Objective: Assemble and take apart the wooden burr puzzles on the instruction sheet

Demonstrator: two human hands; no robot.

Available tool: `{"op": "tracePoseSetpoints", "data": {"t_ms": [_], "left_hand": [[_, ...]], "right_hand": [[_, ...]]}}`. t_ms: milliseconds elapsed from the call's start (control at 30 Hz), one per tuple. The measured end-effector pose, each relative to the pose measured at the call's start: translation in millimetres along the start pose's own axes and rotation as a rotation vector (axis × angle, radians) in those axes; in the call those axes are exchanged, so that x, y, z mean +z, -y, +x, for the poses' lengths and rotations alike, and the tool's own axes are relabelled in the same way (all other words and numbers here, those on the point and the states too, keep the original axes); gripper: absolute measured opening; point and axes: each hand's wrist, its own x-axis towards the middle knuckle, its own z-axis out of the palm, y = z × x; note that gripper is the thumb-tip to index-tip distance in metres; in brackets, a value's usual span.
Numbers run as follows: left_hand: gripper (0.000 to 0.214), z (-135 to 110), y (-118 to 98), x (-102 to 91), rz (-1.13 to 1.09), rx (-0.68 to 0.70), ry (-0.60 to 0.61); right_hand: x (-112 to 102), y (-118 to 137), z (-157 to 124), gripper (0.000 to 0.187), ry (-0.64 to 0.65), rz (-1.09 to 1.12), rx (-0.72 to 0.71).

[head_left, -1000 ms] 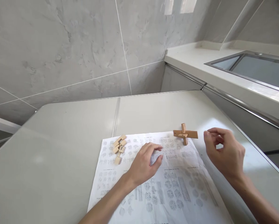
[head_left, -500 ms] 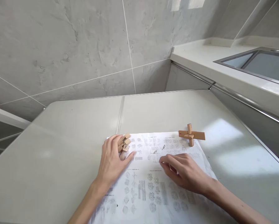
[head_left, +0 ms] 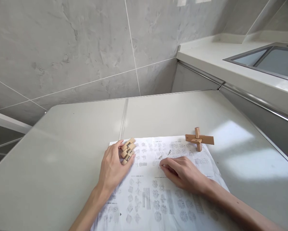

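Observation:
A wooden interlocking puzzle made of pale stepped blocks, one face marked with a 3, sits at the upper left of a printed instruction sheet. My left hand grips it from the left, with the thumb along its near side and the fingers behind it. Loosely curled, my right hand rests over the middle of the sheet; its fingers are closed and I see nothing in them. Beyond it, a second wooden puzzle of crossed pieces lies at the sheet's upper right corner, untouched.
The sheet lies on a light folding table with a seam across its top. Behind stands a grey tiled wall. To the right is a white counter with a sink.
My left fingers have closed in around the stepped puzzle, which has turned slightly, and the thumb now presses against it. My right hand has shifted a little left.

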Motion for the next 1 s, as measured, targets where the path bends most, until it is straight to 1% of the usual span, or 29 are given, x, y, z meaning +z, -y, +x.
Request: {"op": "tracePoseSetpoints", "data": {"t_ms": [133,300,433,500,667,733,800,867,967,1000], "left_hand": [[0.057,-2,-15,2.5,-0.021,0.015,0.025],[0.057,-4,-44,10.0,-0.026,0.104,0.064],[0.038,-2,-64,15.0,-0.022,0.209,0.107],[0.034,-2,-69,16.0,-0.017,0.229,0.125],[0.042,-6,-73,14.0,-0.005,0.271,0.225],[0.045,-7,-72,9.9,-0.013,0.289,0.288],[0.051,-6,-69,3.5,-0.036,0.295,0.356],[0.057,0,-65,-4.0,-0.066,0.278,0.406],[0.049,13,-57,-13.4,-0.112,0.258,0.447],[0.050,19,-54,-15.4,-0.132,0.270,0.472]], "right_hand": [[0,-1,0,0.018,-0.005,0.021,0.025],[0,-2,-2,0.017,-0.011,0.048,0.064],[0,-4,-3,0.017,-0.032,0.047,0.061],[0,-4,-3,0.017,-0.037,0.041,0.064],[-1,-2,-2,0.018,-0.031,0.025,0.037],[-2,-1,-1,0.016,-0.037,0.019,0.026],[-3,0,0,0.013,-0.042,0.007,0.014],[-4,1,0,0.010,-0.044,-0.006,-0.002],[-5,1,1,0.006,-0.035,-0.020,-0.032],[-6,1,1,0.005,-0.027,-0.024,-0.041]]}}
